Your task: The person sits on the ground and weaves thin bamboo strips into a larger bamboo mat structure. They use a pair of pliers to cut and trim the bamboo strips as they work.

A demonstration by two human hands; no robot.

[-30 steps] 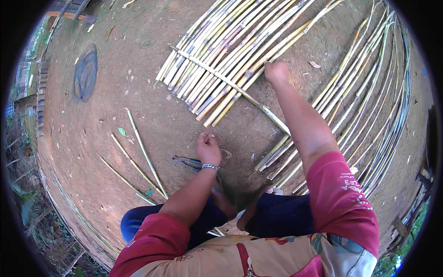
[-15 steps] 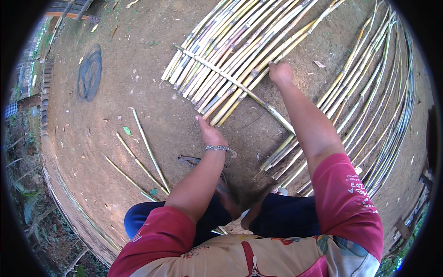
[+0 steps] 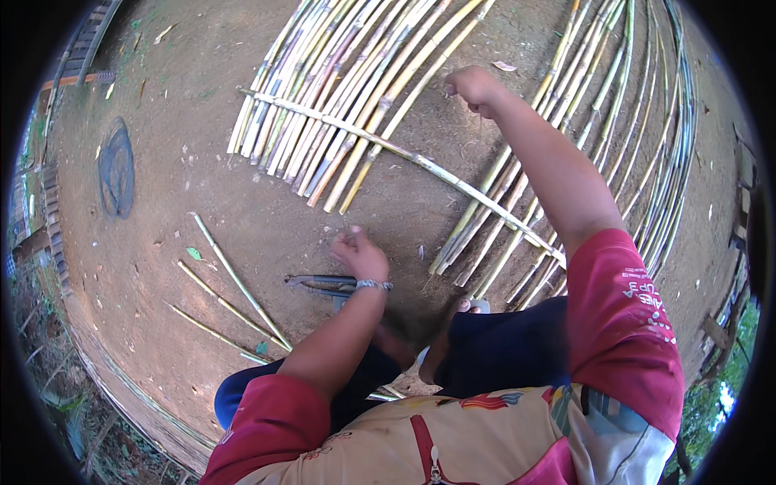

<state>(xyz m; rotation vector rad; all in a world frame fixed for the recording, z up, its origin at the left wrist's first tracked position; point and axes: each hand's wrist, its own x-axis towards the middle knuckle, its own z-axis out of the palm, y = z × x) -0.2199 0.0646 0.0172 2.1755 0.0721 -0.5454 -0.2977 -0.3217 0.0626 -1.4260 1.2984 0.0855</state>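
Note:
A row of pale, jointed bamboo-like poles (image 3: 323, 137) lies side by side on the ground ahead, with one crosswise pole (image 3: 428, 168) laid over their near ends. My left hand (image 3: 360, 255) is held just short of those ends, apart from them, its fingers curled together; anything in them is too small to see. Right of the row, my right hand (image 3: 477, 90) hovers over bare soil with fingers bent into a pinch. Whatever it may hold cannot be made out. Beside my left wrist lies a dark, long-handled tool (image 3: 319, 282), partly covered by my forearm.
More poles (image 3: 582, 89) spread out on the right, with thinner ones bunched toward the edge. Three loose sticks (image 3: 234, 267) lie at the left near my knee. A dark mesh bundle (image 3: 118, 170) rests farther left. Wooden slats (image 3: 85, 40) stand at the upper left.
My left hand has drawn back from the pole ends and curled its fingers. My right hand has come off the outermost pole. The view has shifted, so the poles appear farther left.

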